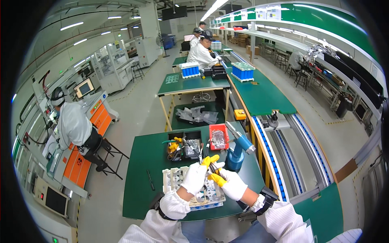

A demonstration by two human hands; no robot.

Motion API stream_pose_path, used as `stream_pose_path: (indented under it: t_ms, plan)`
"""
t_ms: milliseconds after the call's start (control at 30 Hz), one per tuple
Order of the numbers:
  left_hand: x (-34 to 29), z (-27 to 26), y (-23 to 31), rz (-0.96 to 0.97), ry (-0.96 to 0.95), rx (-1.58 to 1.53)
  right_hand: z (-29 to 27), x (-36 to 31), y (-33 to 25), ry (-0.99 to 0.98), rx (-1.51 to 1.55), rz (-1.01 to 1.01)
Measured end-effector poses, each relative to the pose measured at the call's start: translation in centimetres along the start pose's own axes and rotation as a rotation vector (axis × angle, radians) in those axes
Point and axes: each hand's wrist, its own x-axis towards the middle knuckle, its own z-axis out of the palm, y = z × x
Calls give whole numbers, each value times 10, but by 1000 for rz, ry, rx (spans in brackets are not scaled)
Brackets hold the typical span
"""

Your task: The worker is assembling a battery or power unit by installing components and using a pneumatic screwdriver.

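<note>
My left hand (195, 177) and my right hand (230, 183), in white gloves with yellow fingertips, are close together over a pale cell holder block (172, 180). The block has round openings and a blue lower edge. Both sets of fingers are closed around something slim and dark between them, too small and covered to name. A red bin (219, 137) of thin metal strips lies beyond my hands. To the right of my hands are a blue heat gun (244, 142) and a round blue container (234, 158). A dark screwdriver (150, 180) rests left of the block.
A black tray (183, 146) holds yellow-handled tools and small metal parts. A roller conveyor (279, 162) runs along the right side. Ahead, a green table (190, 86) carries a blue cell pack (189, 70). One co-worker (202, 54) works ahead, another (77, 125) sits left.
</note>
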Motion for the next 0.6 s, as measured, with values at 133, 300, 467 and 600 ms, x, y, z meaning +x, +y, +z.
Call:
stream_pose_path:
  t_ms: [133,300,467,600]
  plan:
    - [-2,30,9,159,280,318,-16,20,6,457,-231,-42]
    - [-26,36,-18,385,457,175,-6,25,-18,509,-448,43]
    - [-50,21,-16,21,303,195,-11,6,41,525,-309,-192]
    - [-81,-24,-20,-79,241,-132,4,10,48,474,-248,-71]
